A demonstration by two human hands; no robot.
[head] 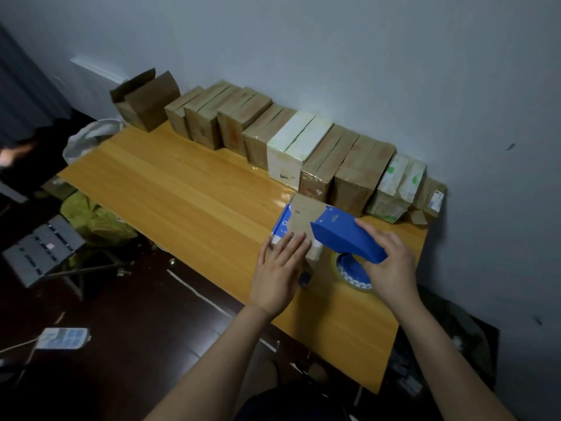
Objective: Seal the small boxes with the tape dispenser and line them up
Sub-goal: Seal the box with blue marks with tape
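A small blue and brown box [299,217] stands on the wooden table [182,189] near its right end. My left hand [279,270] lies flat on the box's near top edge, fingers straight. My right hand [390,265] grips the handle of the blue tape dispenser [346,233], whose front end rests on the box top. The dispenser's tape roll [352,273] hangs beside the box, partly hidden by my right hand. A row of sealed boxes [303,147] stands along the wall behind.
An open brown box [145,100] stands at the row's far left end. White and yellow-green bags [91,208] lie off the table's left edge. A folding stool [42,250] and a power strip [63,338] sit on the dark floor.
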